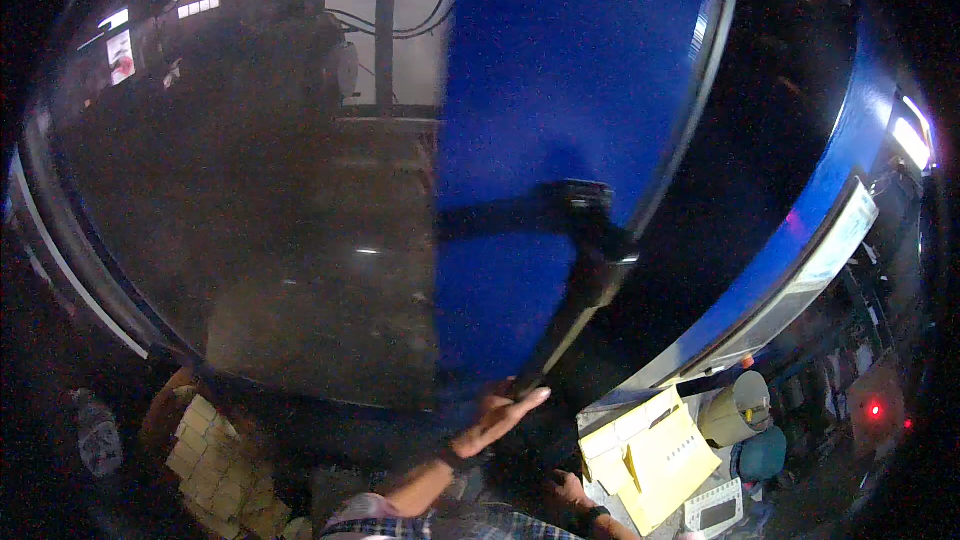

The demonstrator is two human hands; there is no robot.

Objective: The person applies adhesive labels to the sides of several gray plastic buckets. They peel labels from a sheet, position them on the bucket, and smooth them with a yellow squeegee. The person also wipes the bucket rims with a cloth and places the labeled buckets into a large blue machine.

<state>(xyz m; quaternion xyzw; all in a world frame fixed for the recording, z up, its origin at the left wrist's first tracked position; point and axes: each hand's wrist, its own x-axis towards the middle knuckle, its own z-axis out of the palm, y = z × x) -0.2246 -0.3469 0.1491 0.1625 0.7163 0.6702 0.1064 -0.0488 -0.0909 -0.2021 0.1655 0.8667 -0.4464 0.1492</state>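
A large blue machine door [502, 300] with a wide dark window [300, 187] fills the view before me. A dark bar-shaped handle [592, 277] runs down along the door's right side, its upper end blurred. My left hand [501, 416] is wrapped around the lower end of this handle, thumb pointing right. Lower and to the right, my right hand [571, 491] hangs beside some yellow paper envelopes [660, 457]. Its fingers are partly lost in shadow, so whether it holds anything is unclear.
Right of the envelopes stand a beige cylindrical container [735, 412] and a dark teal object [761, 454]. A white device with a dark display [714, 508] lies below them. Stacked pale blocks [217, 465] are at lower left. A red light [875, 411] glows at far right.
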